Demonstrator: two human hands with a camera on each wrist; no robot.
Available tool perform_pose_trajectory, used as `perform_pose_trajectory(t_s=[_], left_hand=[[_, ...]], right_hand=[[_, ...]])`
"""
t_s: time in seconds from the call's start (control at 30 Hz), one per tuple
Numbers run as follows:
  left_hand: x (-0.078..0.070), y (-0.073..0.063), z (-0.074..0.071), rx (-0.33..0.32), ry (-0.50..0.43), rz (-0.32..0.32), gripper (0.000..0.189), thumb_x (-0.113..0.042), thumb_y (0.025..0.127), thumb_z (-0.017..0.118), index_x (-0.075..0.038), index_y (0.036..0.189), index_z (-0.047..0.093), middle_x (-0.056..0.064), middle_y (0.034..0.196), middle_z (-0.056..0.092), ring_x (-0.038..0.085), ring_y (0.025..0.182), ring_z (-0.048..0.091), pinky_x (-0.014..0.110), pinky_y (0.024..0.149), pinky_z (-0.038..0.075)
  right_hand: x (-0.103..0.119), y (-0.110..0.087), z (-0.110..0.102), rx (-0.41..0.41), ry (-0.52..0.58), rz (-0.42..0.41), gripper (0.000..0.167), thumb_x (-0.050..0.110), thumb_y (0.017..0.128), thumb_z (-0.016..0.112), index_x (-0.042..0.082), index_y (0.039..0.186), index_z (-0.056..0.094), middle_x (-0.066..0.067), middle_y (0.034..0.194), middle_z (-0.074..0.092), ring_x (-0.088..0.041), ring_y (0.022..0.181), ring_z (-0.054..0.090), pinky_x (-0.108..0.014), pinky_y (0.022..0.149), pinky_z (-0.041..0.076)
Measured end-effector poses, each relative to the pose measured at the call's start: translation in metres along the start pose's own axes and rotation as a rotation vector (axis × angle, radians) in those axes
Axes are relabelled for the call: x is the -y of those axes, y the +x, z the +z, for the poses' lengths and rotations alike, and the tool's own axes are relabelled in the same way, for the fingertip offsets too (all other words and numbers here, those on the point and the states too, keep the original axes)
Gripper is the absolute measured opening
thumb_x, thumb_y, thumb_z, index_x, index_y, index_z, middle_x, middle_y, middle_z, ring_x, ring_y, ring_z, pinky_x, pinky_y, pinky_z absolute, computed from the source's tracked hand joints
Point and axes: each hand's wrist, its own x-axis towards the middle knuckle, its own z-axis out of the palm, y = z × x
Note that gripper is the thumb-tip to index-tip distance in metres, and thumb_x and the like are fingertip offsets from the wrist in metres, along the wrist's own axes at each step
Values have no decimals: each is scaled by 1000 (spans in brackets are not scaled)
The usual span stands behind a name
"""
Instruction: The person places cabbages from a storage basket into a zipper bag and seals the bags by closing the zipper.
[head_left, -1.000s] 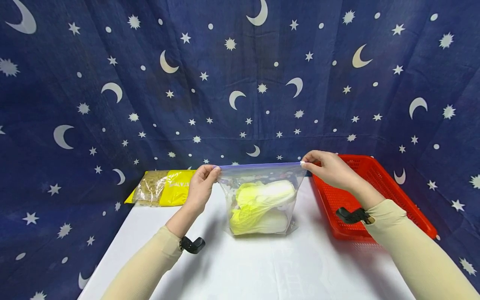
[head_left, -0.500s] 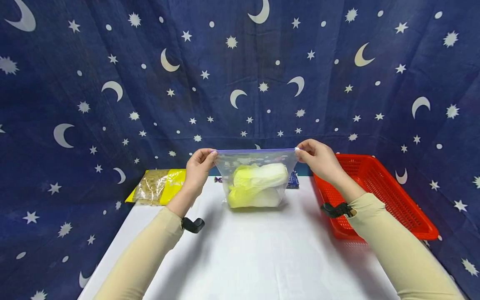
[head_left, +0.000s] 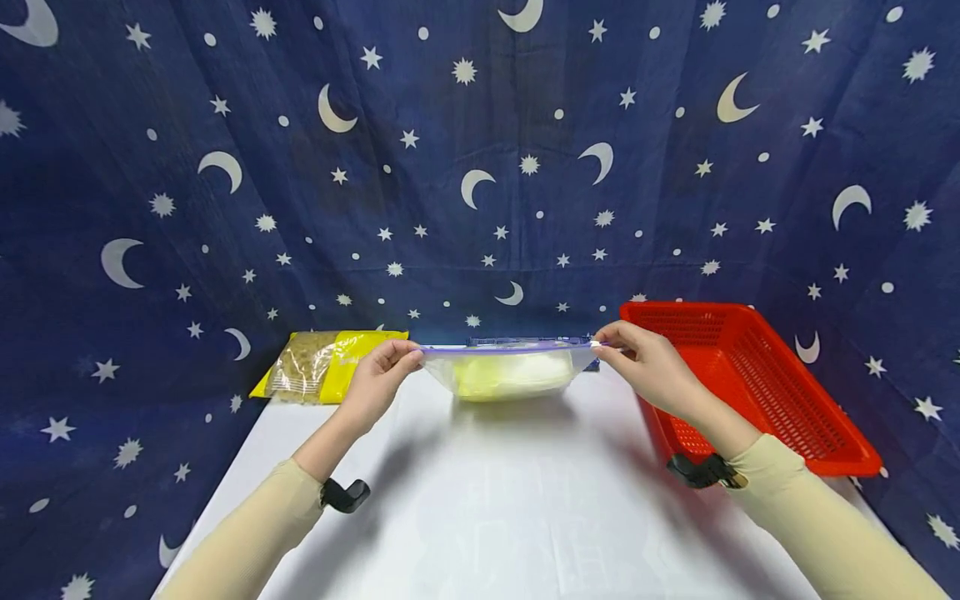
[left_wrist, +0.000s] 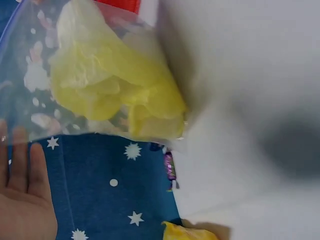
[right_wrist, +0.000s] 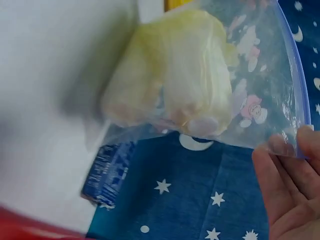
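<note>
A clear zip bag with a purple zip strip is stretched between my two hands. Inside it lies yellow-white napa cabbage, seemingly two pieces side by side in the right wrist view. My left hand pinches the bag's left top corner between thumb and fingers. At the other corner, beside the small white slider, my right hand pinches the strip. Seen from the head, the bag is foreshortened, its strip nearly level. Both wrist views show printed pink and white figures on the plastic.
A yellow pasta bag lies at the back left of the white table. On the right stands a red plastic basket. Behind the zip bag are a blue packet and a purple wrapped sweet.
Both hands first rose and moved away with the bag, then came lower. The bag now looks much flatter from the head. Both hands have kept their grip on its top corners.
</note>
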Motion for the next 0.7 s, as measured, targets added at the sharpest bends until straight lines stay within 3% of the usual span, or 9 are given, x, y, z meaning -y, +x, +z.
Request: perform_pose_trajectory(t_s=[0.17,0.3,0.4,0.53,0.7], left_hand=[[3,-28,-12,147,142,-62,24,-23,100,68,-3,113,68,10,106,71,22,103,67,29,95,57],[8,-47,-17,252,243,-97,20,-27,100,68,-11,112,71,9,106,70,23,94,61,27,78,54],[12,-59,-18,345,258,-119,19,-26,101,67,-11,111,72,9,106,70,21,90,58,28,73,51],[18,-72,-17,450,245,-156,18,-24,102,66,-9,110,72,6,105,72,18,91,60,28,76,54],[27,-83,-15,562,237,-203,16,-24,102,65,-15,112,74,5,110,74,29,102,65,29,84,56]], right_hand=[[-2,-31,5,57,-15,-71,12,12,94,74,14,106,71,2,102,72,-16,91,70,-25,77,61],[-6,-54,11,148,-39,-76,13,12,94,75,20,104,72,10,100,71,-10,91,69,-32,81,62],[-10,-70,16,221,-72,-75,14,15,95,74,26,103,70,16,99,70,-5,92,68,-38,84,62],[-16,-86,24,286,-101,-86,12,21,97,72,30,103,67,20,99,69,-4,95,68,-40,84,61],[-22,-101,34,362,-133,-70,8,31,98,71,36,102,65,24,99,67,-4,95,67,-39,83,61]])
